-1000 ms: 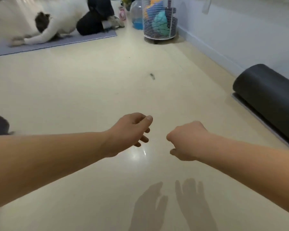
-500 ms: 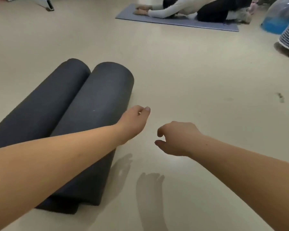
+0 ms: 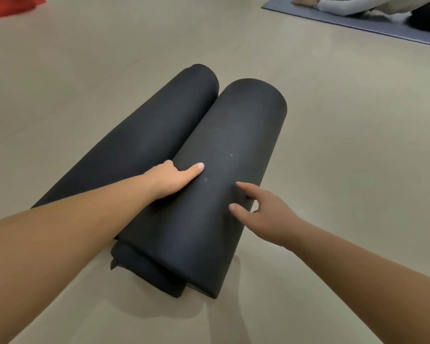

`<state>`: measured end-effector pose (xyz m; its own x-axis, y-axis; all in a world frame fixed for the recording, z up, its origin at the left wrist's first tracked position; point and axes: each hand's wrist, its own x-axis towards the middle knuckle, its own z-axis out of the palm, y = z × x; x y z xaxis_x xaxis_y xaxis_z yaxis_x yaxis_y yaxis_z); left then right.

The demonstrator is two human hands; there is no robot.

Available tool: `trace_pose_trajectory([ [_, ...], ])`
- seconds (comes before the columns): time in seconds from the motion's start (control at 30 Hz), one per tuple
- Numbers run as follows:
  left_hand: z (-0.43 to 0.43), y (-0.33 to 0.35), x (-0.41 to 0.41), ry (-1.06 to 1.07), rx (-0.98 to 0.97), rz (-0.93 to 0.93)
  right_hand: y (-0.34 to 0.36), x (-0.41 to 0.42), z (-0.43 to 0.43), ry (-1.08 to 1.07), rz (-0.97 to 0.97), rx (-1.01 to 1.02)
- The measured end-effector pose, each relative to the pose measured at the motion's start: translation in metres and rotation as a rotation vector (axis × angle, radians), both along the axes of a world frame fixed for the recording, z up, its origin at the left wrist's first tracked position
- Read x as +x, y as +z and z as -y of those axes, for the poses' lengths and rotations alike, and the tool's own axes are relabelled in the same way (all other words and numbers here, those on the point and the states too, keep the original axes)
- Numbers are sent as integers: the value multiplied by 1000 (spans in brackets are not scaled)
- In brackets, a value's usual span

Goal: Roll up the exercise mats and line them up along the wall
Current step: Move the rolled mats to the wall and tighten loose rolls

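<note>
Beige floor (image 3: 345, 170) fills the view, with no wall in sight. Two black rolled mats lie side by side on it, touching along their length: the left roll (image 3: 134, 150) and the right roll (image 3: 233, 135).

Half a second ago both hands hung over the floor, holding nothing. Now both are on the right roll. The left hand (image 3: 170, 180) clasps its near flank, fingers tucked into the cleft between the rolls and thumb flat on top, so that grip is closed round the roll. The right hand (image 3: 261, 212) touches the far flank with thumb and forefinger spread wide, a loose grip not yet closed.

Rolling looks done for these two. My guess is that a lift or push toward the wall comes next.

Far off, a person (image 3: 358, 6) lies on a flat mat (image 3: 358, 23).
</note>
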<state>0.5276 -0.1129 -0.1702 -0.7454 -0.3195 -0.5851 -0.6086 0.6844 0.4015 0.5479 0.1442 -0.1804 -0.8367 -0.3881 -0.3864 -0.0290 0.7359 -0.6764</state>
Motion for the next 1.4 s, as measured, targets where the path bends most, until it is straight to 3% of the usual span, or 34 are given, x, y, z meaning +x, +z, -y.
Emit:
trace_pose_trajectory([
  [0.17,-17,0,-2,51,104,-82,-11,9,-6,-87,80,-90],
  [0.33,-20,7,0,-69,43,-157,-14,18,-34,-276,277,-182],
  [0.5,-31,2,12,52,200,-11,-15,22,-60,-374,311,-121],
  [0.57,-48,0,16,107,271,23,-15,24,-65,-392,252,-123],
  [0.73,-92,3,22,62,358,-118,-10,26,-78,-382,-24,-42],
  [0.93,-116,18,24,2,383,-79,-3,30,-113,-468,48,-78],
  [1.03,-141,19,30,-100,509,-50,-1,38,-135,-510,76,-145],
  [1.27,-215,21,47,-135,649,-113,8,37,-161,-436,-257,-110],
  [1.4,-253,-2,65,-135,613,-182,20,19,-172,-525,-262,58],
])
